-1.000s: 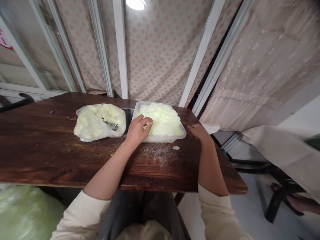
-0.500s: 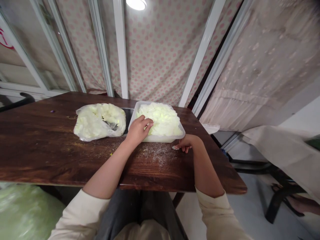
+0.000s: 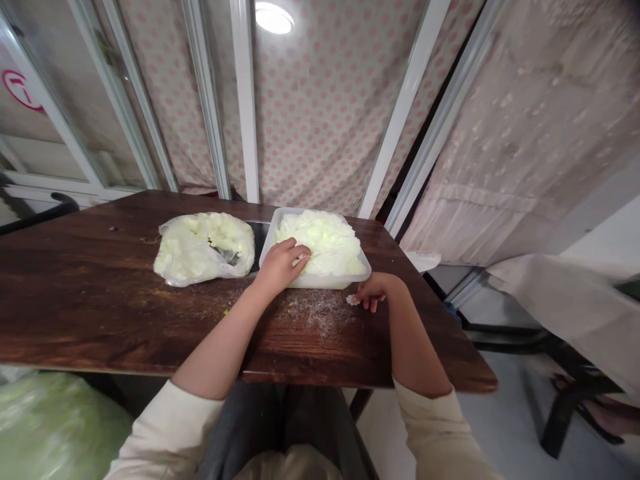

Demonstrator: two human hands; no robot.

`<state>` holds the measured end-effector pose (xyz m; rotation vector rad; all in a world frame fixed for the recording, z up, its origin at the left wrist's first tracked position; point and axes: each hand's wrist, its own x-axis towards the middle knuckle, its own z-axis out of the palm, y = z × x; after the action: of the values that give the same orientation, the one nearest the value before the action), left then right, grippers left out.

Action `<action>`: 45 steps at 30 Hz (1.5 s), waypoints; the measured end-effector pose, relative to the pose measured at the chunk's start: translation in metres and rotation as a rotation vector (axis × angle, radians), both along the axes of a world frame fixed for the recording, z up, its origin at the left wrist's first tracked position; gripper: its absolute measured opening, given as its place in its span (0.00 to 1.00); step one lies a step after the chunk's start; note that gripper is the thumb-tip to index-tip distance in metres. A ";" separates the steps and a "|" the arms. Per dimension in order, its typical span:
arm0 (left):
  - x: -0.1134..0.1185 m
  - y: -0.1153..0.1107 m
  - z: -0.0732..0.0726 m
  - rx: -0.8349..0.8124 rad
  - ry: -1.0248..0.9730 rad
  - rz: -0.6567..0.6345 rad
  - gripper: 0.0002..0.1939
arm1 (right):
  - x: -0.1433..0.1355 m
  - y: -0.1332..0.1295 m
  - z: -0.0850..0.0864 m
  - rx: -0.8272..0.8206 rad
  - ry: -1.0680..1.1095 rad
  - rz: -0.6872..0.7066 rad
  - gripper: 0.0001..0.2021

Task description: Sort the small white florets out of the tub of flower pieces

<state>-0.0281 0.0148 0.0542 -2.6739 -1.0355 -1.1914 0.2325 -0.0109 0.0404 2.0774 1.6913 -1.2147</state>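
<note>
A white plastic tub (image 3: 320, 283) stands heaped with pale green-white leafy pieces (image 3: 327, 240) that look like cut cabbage. My left hand (image 3: 283, 265) reaches over the tub's front left rim. Its fingers rest on the heap, bent and slightly apart from the thumb. Just outside the front right corner, my right hand (image 3: 373, 292) is closed, with a small white scrap (image 3: 353, 300) pinched at its fingertips. White grains (image 3: 320, 313) lie scattered on the wood between my arms.
Left of the tub, a clear plastic bag (image 3: 205, 250) full of similar pale leaves lies on the dark wooden table (image 3: 100, 293). Something black and flat (image 3: 260, 237) shows between bag and tub. A large greenish bag (image 3: 55, 427) sits low at left. Curtained glass panels rise behind.
The view has shifted slightly. My left fingers have settled lower onto the leafy heap and spread a little. My right hand stays by the corner, the white scrap turned slightly.
</note>
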 end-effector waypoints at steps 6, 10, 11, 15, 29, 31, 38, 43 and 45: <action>-0.001 0.002 -0.001 0.015 0.019 0.005 0.10 | 0.001 -0.001 -0.001 0.044 0.072 -0.022 0.10; -0.001 0.003 -0.002 0.021 0.012 0.005 0.10 | 0.015 -0.003 0.006 0.378 -0.032 -0.288 0.08; -0.001 0.003 -0.002 0.024 0.010 0.007 0.10 | 0.018 -0.002 0.007 0.524 -0.065 -0.359 0.09; -0.001 0.004 -0.003 0.024 0.000 0.025 0.10 | 0.014 0.009 0.008 1.310 0.033 -0.561 0.13; 0.005 -0.005 -0.004 0.505 0.052 0.023 0.12 | -0.077 -0.008 0.016 1.517 0.390 0.226 0.12; 0.007 -0.007 -0.006 0.453 0.014 -0.011 0.12 | -0.078 -0.005 0.013 1.443 0.465 0.156 0.12; 0.014 -0.015 -0.006 -0.066 -0.252 -0.041 0.17 | -0.075 -0.003 0.011 1.388 0.436 0.093 0.14; 0.019 -0.014 -0.005 -0.194 -0.169 -0.006 0.13 | -0.082 -0.001 0.007 1.435 0.303 0.185 0.14; 0.020 -0.013 -0.006 -0.190 -0.151 0.000 0.13 | -0.083 -0.001 0.006 1.444 0.260 0.198 0.15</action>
<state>-0.0086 0.0020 0.0481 -2.7578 -1.2282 -1.3791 0.1493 -0.0119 0.0464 2.1369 3.3898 -0.0055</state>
